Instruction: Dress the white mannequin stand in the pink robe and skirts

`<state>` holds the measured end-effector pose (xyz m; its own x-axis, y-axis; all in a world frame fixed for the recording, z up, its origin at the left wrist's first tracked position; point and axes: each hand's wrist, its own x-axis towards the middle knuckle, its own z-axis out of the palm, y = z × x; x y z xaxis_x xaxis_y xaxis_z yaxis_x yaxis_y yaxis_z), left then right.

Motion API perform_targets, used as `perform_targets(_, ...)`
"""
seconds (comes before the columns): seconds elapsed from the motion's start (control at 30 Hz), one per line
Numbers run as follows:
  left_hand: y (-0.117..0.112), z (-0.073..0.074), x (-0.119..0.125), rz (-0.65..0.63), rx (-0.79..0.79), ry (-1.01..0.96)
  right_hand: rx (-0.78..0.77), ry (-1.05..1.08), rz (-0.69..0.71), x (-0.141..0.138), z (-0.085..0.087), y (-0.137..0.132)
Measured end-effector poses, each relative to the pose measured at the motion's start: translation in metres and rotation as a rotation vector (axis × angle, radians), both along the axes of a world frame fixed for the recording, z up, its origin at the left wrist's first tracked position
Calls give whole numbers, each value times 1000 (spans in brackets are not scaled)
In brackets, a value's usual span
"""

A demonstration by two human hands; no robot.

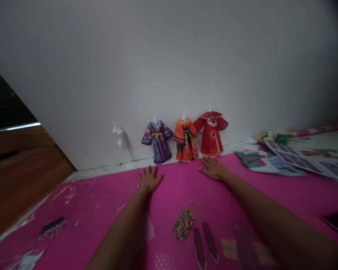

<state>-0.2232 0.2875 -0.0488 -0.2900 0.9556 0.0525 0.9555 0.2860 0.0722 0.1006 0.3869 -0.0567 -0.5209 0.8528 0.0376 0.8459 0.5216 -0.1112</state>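
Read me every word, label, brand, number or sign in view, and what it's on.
No text is readable.
White paper sheets with grey printed panels: too blurred to tell whether they bear words.
Small dark-blue-and-pink patterned piece: also too blurred.
Purple patterned robe, orange patterned robe, red patterned robe: no lettering discernible.

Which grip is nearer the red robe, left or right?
Right. The right grip lies palm-down just in front of the red robe; the left grip is farther off, to its left, nearer the purple robe.
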Motion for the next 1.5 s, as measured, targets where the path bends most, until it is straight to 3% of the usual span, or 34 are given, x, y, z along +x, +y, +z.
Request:
perform_targets(0.27, 2, 2, 1, 2, 3, -13, 9, -10, 0, -1, -1, 4)
perform_targets(0.5, -1, 8, 2, -1, -3, -53, 8, 0, 10, 0, -12, 12)
perform_targets(0.77, -3, 29, -5, -7, 71, -57, 40, 20, 22, 1, -21, 16)
perform_targets(0.9, -17, 38, -22, 171, 161, 28, 50, 34, 22, 1, -25, 18)
perform_targets(1.07, -36, 30, -52, 403, 96, 61, 61, 48, 35, 3, -31, 22)
perform_targets(1.2, -40, 23, -64, 418, 26, 54, 76, 57, 36, 4, -35, 26)
perform_targets(1.5, -38, 32, -71, 388, -27, 49, 83, 51, 40, 5, -38, 27)
